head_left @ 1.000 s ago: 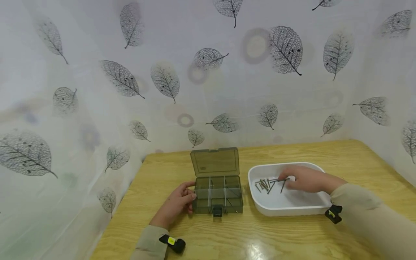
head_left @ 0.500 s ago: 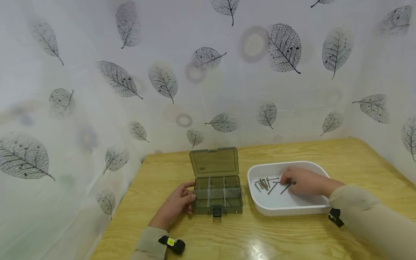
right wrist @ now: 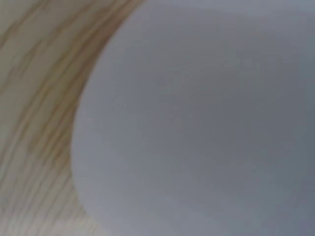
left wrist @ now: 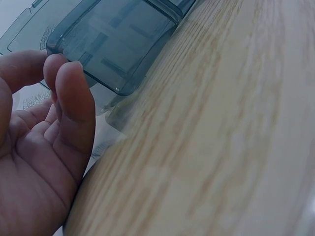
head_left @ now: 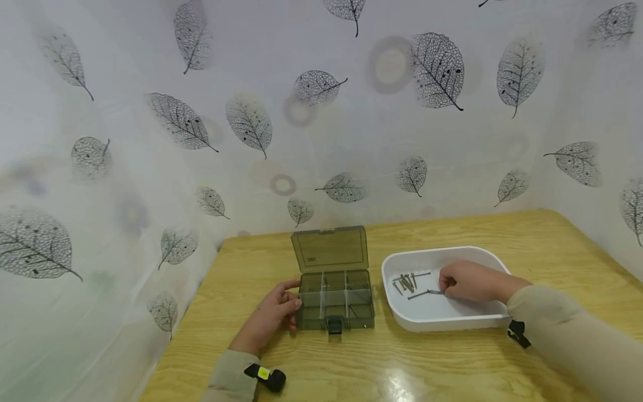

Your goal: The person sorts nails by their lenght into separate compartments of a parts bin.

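In the head view my left hand (head_left: 275, 309) rests against the left side of a translucent dark organizer box (head_left: 335, 298), thumb and forefinger touching its wall. The left wrist view shows the loosely bent fingers (left wrist: 74, 96) at a corner of the box (left wrist: 113, 44). My right hand (head_left: 469, 281) is inside a white tray (head_left: 412, 322), its fingers curled down and pinching long thin screws (head_left: 435, 292) whose ends stick out to the left. Another long screw (head_left: 418, 294) lies in line with them. The fingertips are partly hidden.
Several brassy screws (head_left: 406, 282) lie in a pile at the tray's left end. The box's lid (head_left: 330, 249) stands raised at the back, and long screws (head_left: 354, 312) lie in its right compartments. Both stand on a wooden table (head_left: 321, 368) before a leaf-print curtain (head_left: 351, 139).
My right hand has drawn its fingers in and lowered onto the screws. Two long screws have shifted and turned nearly level. The left hand stays at the box; the head view tilts slightly.
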A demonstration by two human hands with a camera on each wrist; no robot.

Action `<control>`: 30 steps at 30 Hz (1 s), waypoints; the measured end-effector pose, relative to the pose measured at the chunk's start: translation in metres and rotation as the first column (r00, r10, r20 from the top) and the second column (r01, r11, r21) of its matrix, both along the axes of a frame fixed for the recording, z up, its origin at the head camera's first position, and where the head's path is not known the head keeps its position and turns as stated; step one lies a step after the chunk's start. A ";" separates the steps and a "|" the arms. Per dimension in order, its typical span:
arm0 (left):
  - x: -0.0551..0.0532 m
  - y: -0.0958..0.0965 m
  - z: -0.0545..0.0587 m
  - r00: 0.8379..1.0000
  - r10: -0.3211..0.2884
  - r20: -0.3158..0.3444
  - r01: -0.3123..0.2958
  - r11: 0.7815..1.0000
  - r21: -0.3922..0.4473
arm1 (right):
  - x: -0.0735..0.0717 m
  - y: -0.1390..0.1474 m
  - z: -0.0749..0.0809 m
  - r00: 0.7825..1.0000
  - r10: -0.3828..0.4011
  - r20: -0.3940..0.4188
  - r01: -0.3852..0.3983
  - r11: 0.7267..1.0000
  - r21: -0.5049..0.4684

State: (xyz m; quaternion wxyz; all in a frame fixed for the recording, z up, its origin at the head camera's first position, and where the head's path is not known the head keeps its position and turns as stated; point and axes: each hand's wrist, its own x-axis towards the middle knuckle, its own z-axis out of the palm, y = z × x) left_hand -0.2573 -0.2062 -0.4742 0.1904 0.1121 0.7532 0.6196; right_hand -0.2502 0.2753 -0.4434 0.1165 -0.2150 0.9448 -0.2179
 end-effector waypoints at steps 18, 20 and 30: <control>0.000 -0.001 0.000 1.000 -0.016 -0.001 0.016 1.000 0.006 | 0.004 -0.009 0.019 0.999 -0.008 0.045 0.013 0.994 -0.107; 0.000 -0.002 -0.001 1.000 -0.018 -0.006 0.018 1.000 0.005 | 0.003 -0.013 0.023 1.000 0.004 0.024 -0.001 0.991 -0.137; -0.002 -0.003 -0.001 1.000 -0.023 -0.020 0.023 1.000 0.000 | 0.006 -0.054 0.041 0.997 0.073 0.003 -0.069 0.956 -0.285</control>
